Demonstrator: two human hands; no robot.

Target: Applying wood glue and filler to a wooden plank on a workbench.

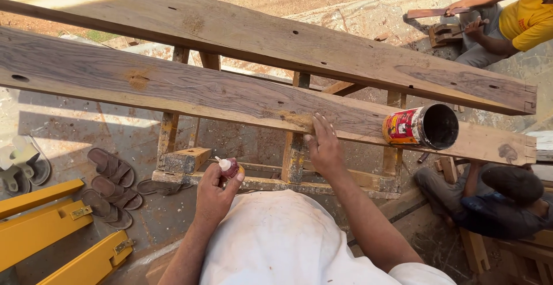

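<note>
My left hand holds a small dark-red glue bottle with a white nozzle, below the near edge of a long weathered plank. My right hand presses its fingertips onto a patch of sawdust-coloured filler on that plank's near edge. An empty red and yellow tin can lies on its side on the plank, to the right of my right hand. A second, wider plank lies behind the first.
The planks rest on wooden trestles. Several sandals and yellow metal frames lie on the ground at left. A person in yellow works at top right. Another person crouches at lower right.
</note>
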